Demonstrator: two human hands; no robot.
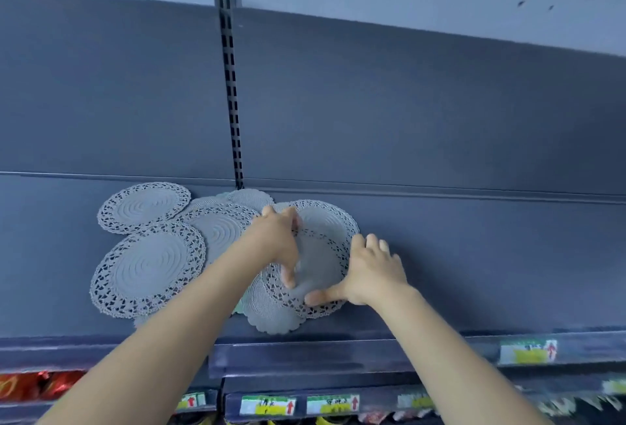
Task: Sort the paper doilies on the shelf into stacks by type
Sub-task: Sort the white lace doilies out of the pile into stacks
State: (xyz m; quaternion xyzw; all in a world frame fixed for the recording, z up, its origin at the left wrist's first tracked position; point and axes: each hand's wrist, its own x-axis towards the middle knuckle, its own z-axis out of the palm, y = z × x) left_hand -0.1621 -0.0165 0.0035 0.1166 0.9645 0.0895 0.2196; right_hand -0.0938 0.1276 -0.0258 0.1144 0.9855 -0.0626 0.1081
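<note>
Both my arms reach up to the shelf. My left hand arches over the lace doily at the right of the pile; whether its grip is clamped, I cannot tell. My right hand lies spread, thumb pressing the doily's near edge.

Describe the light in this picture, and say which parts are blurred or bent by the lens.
Head view: dim, flat, bluish light, no glare, only faint shadows; the doilies are fairly sharp, while the fingers of the left hand and the price tags below are smeared by motion; also in the head view, the shelf lines slant and bow slightly.
</note>
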